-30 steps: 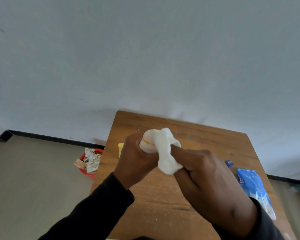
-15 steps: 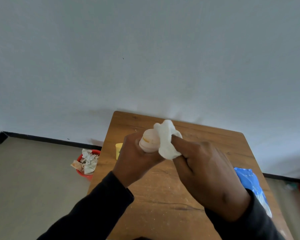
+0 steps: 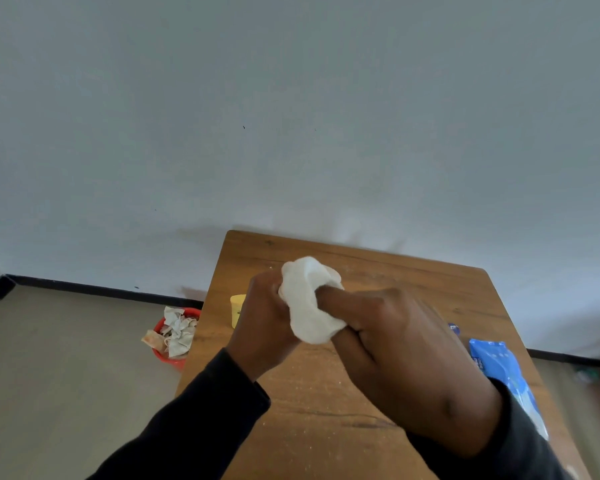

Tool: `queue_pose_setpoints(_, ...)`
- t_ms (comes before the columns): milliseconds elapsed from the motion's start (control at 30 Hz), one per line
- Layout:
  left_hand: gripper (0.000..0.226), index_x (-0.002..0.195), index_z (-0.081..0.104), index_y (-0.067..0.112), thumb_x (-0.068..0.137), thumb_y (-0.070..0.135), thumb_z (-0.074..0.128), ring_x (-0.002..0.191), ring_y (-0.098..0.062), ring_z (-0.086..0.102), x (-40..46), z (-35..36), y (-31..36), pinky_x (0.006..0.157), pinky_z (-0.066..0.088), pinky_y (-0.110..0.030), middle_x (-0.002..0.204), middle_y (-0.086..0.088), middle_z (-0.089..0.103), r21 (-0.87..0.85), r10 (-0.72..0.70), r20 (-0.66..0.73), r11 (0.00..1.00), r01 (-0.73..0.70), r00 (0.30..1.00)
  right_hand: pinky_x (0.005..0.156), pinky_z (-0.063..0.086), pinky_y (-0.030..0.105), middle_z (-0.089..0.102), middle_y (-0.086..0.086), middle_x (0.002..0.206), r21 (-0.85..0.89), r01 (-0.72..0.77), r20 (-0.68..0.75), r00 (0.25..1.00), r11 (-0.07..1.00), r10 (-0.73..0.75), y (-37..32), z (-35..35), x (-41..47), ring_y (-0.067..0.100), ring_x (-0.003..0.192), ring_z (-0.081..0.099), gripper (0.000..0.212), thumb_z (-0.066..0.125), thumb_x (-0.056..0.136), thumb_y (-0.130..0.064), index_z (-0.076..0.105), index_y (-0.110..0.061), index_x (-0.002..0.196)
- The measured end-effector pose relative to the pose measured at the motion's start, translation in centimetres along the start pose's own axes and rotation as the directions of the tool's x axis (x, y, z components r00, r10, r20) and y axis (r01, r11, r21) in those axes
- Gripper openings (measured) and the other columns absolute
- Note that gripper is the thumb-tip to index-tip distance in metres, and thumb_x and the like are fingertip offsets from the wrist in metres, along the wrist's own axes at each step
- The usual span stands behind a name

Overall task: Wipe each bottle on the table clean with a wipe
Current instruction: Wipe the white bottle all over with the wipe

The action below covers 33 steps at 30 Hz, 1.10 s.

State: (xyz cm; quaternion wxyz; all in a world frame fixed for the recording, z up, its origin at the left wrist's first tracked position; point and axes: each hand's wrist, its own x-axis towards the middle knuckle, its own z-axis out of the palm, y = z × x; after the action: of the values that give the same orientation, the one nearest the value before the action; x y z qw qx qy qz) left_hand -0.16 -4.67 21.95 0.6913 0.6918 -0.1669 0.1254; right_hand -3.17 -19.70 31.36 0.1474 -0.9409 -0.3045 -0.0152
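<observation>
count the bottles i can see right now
2 for sure: one held in the left hand, nearly all under the white wipe; a yellow bottle on the table behind that hand. Others may be hidden.

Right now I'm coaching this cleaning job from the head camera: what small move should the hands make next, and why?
Probably keep rubbing, turning the bottle a little in the left hand. The right hand presses the white wipe over its top, hiding nearly all of it, so I cannot tell that it is clean.
</observation>
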Motion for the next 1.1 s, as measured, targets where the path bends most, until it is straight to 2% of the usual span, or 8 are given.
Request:
queue_pose_setpoints(133, 0.018, 0.086, 0.074, 0.025, 0.07, 0.028, 0.082, 0.072, -0.013, 0.073, -0.1, -0.1, -0.5, 0.061, 0.058, -0.029, 0.081, 0.006, 0.077, -0.03, -0.064, -0.048, 0.998, 0.063, 0.997, 0.04, 0.014, 0.018, 0.034, -0.006, 0.047, -0.086, -0.141, -0.063, 0.989, 0.986, 0.135, 1.3, -0.1, 0.3, 0.012, 0.037, 0.029, 0.009, 0.039, 0.083, -0.029, 0.043, -0.035, 0.087)
queue_pose_setpoints(300, 0.017, 0.09, 0.074, 0.048, 0.074, 0.051, 0.079, 0.074, -0.001, 0.071, 0.0, 0.5, -0.1, 0.063, 0.058, -0.02, 0.079, 0.023, 0.073, -0.034, 0.0, 0.012, 0.999, 0.0, 1.0, 0.043, 0.021, 0.022, 0.036, -0.008, 0.049, 0.007, -0.033, 0.011, 0.999, 0.999, 0.033, 0.7, 0.1, -0.3, 0.012, 0.039, 0.033, 0.012, 0.04, 0.086, -0.026, 0.041, -0.037, 0.091)
queue_pose_setpoints(400, 0.018, 0.088, 0.075, 0.03, 0.071, 0.032, 0.08, 0.071, -0.014, 0.073, -0.2, 0.5, -0.7, 0.062, 0.061, -0.037, 0.082, 0.007, 0.076, 0.008, -0.044, -0.037, 0.999, 0.044, 0.998, 0.042, 0.015, 0.02, 0.039, -0.004, 0.049, -0.059, -0.073, -0.045, 0.996, 0.996, 0.071, 1.6, 0.2, 0.3, 0.014, 0.039, 0.032, 0.016, 0.038, 0.085, -0.03, 0.026, -0.042, 0.085)
queue_pose_setpoints(467, 0.021, 0.09, 0.074, 0.023, 0.071, 0.027, 0.081, 0.071, -0.017, 0.073, -0.2, 0.3, -0.9, 0.062, 0.06, -0.037, 0.082, 0.003, 0.077, 0.04, -0.069, -0.052, 0.997, 0.071, 0.996, 0.042, 0.013, 0.018, 0.04, -0.004, 0.048, -0.078, -0.116, -0.059, 0.992, 0.99, 0.112, 2.3, 0.1, -0.1, 0.012, 0.038, 0.032, 0.019, 0.039, 0.085, -0.03, 0.024, -0.043, 0.085)
queue_pose_setpoints(633, 0.014, 0.086, 0.075, 0.033, 0.074, 0.03, 0.08, 0.072, -0.011, 0.072, -0.1, 1.0, -1.1, 0.059, 0.058, -0.034, 0.078, 0.01, 0.075, -0.024, -0.053, -0.012, 0.998, 0.053, 0.998, 0.042, 0.015, 0.017, 0.034, -0.008, 0.048, 0.004, -0.028, -0.023, 0.999, 1.0, 0.029, 1.7, 0.6, -0.9, 0.01, 0.038, 0.033, 0.01, 0.035, 0.085, -0.032, 0.03, -0.04, 0.087)
queue_pose_setpoints(767, 0.02, 0.089, 0.075, 0.022, 0.071, 0.028, 0.081, 0.07, -0.02, 0.073, -0.1, 1.3, -1.4, 0.06, 0.059, -0.042, 0.08, 0.0, 0.077, -0.007, -0.132, -0.039, 0.991, 0.131, 0.991, 0.042, 0.03, 0.03, 0.051, -0.003, 0.054, 0.01, -0.089, -0.084, 0.992, 0.996, 0.089, 3.5, 1.1, -0.2, 0.017, 0.046, 0.043, 0.005, 0.033, 0.085, -0.033, 0.033, -0.038, 0.085)
queue_pose_setpoints(900, 0.032, 0.091, 0.075, 0.017, 0.069, 0.04, 0.08, 0.072, -0.018, 0.073, 0.5, 1.8, -1.6, 0.067, 0.059, -0.031, 0.078, 0.0, 0.076, -0.009, -0.24, -0.055, 0.971, 0.24, 0.969, 0.058, 0.049, 0.032, 0.072, -0.005, 0.079, -0.046, -0.252, -0.006, 0.968, 0.967, 0.252, 6.8, 1.2, -0.7, 0.02, 0.066, 0.057, 0.008, 0.033, 0.086, -0.033, 0.038, -0.033, 0.093)
queue_pose_setpoints(1100, 0.053, 0.114, 0.062, 0.014, 0.075, 0.042, 0.084, 0.088, -0.011, 0.069, 2.4, 3.0, -2.9, 0.068, 0.053, -0.021, 0.097, 0.003, 0.072, -0.048, -0.335, 0.01, 0.941, 0.335, 0.942, 0.047, 0.04, 0.03, 0.063, -0.004, 0.064, 0.312, -0.359, -0.022, 0.923, 0.88, 0.384, 9.3, 2.8, -1.3, 0.012, 0.049, 0.043, 0.022, 0.042, 0.089, -0.016, 0.046, -0.019, 0.067)
